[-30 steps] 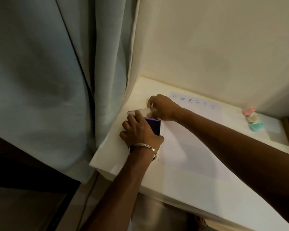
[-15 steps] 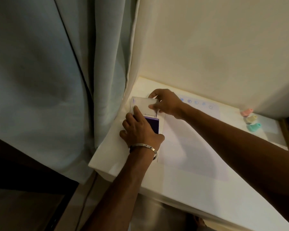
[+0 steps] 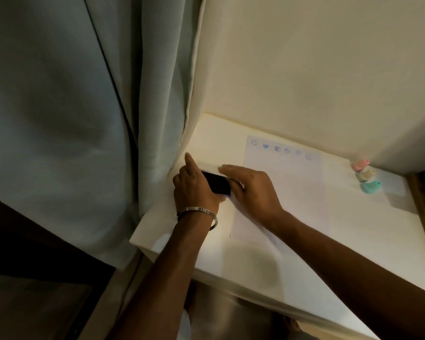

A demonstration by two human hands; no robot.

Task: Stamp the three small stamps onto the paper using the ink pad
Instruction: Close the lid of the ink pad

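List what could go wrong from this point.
1. The ink pad lies open by the table's left edge, between the left hand and right hand; a nudge could tip it off.
2. Inky fingers might smudge the paper.
3. The three stamps sit far right, a long reach across the sheet.

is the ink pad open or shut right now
Open: the dark inked face of the ink pad shows between the left hand and right hand, its pale lid lying flat behind.

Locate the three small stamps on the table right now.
In the head view, the three stamps sit clustered at the table's far right, near the wall, right of the paper and untouched.
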